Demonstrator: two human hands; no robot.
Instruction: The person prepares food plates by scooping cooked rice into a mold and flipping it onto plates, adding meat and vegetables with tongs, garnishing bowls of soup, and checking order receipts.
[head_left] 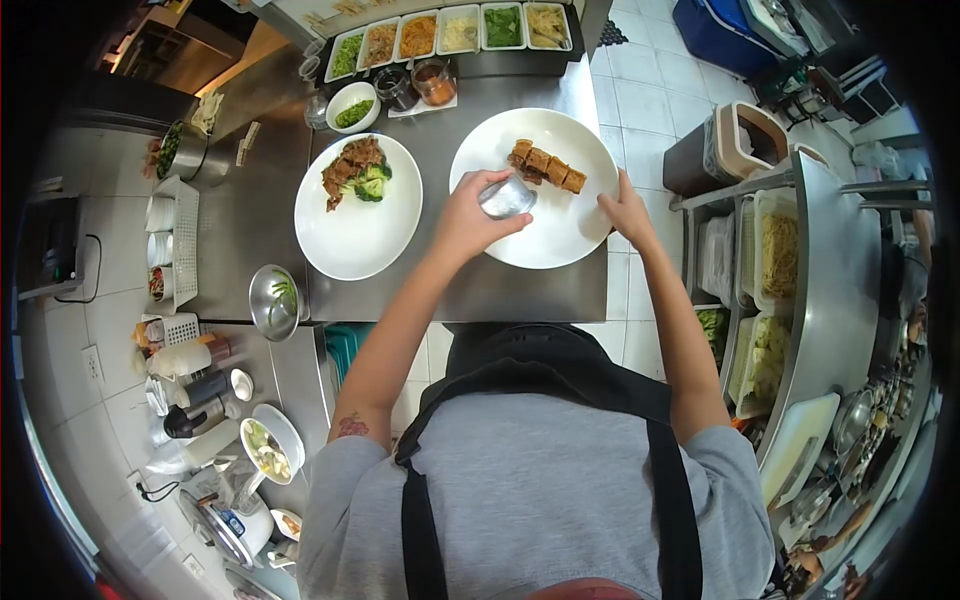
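My left hand [470,218] is closed around a small round metal cup [509,198], which is over the left part of a large white plate [560,235]. Whether the cup touches the plate I cannot tell. On that plate lies a row of browned, sliced food pieces [546,166]. With my right hand [628,213] I grip the plate's right rim, thumb on top. To the left stands a second white plate [350,240], holding brown meat [350,168] and broccoli [372,184].
Behind the plates are a white bowl of chopped greens [353,108], jars [433,82] and a row of ingredient trays [438,38]. A metal bowl [274,303] stands at the counter's left. On the right are a bin [720,150] and a steel unit [840,270] with food containers.
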